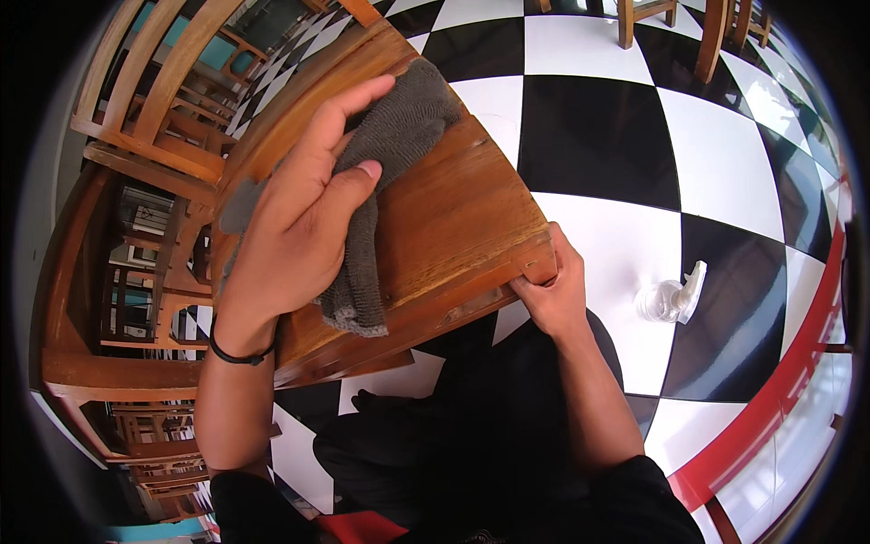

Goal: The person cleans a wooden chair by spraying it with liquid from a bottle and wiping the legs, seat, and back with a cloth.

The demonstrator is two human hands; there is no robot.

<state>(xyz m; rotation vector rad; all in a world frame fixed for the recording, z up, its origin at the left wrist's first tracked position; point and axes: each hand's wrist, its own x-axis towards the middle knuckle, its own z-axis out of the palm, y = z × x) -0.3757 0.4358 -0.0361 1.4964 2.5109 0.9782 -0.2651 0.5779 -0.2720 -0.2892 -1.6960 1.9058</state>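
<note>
My left hand [299, 204], with a black band at the wrist, holds a dark grey cloth [414, 115] against a varnished wooden seat [442, 211]. Part of the cloth sticks out between thumb and fingers, and one folded end hangs down towards the near edge. Another bit shows on the far side of the hand. At the seat's near right corner my right hand [561, 285] grips the wood, thumb below the edge and fingers around the side. The palm side of my left hand is hidden.
A clear spray bottle [663, 301] with a white trigger head stands on the black-and-white tiled floor [598, 143] to the right. Slatted wooden chair parts [149, 156] crowd the left. Wooden furniture legs [625, 24] rise at the top right. A red strip [754, 428] curves along the right.
</note>
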